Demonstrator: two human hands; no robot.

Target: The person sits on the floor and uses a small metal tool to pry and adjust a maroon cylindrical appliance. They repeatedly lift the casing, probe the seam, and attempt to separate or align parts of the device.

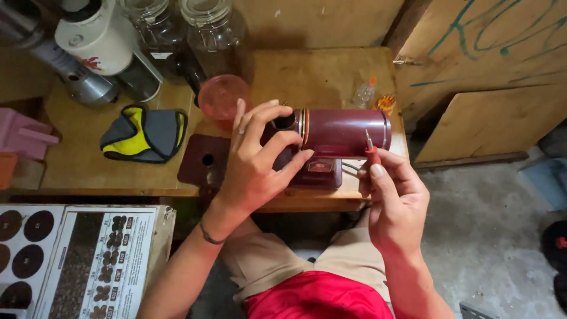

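A dark red cylindrical grinder (345, 133) lies on its side on a wooden table (307, 77), above its maroon base (204, 158). My left hand (257, 159) grips the left end of the cylinder, fingers wrapped around its dark opening. Just right of the cylinder, my right hand (396, 201) holds a small red-handled screwdriver (371, 150) upright, its metal tip against the cylinder's side.
A pink translucent lid (221, 97) sits behind the grinder. A grey and yellow cloth mask (143, 134) lies to the left. Glass jars (215, 32) and a white appliance (100, 35) stand at the back. A small plastic bottle (365, 91) is at the right. A printed chart (77, 260) is at the lower left.
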